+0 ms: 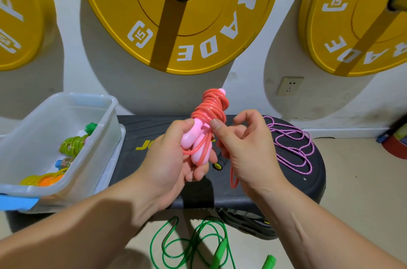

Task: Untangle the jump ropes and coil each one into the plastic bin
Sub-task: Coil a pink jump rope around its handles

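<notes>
Bright, even light from above and in front; yellow plates (178, 15) throw broad soft shadows down the wall (253, 83), and the left hand (174, 158) darkens the surface (308, 182). Edges bow; focus sharp.

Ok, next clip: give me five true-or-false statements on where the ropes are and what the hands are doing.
1. The left hand grips the pink handles of the coral rope. True.
2. The plastic bin holds no ropes. False: a lime coil and an orange bundle lie in it.
3. The purple rope lies loose on the black platform. True.
4. The green rope is inside the bin. False: it sprawls in loose loops on the floor.
5. The right hand rests flat on the platform. False: it pinches the coral rope.
</notes>
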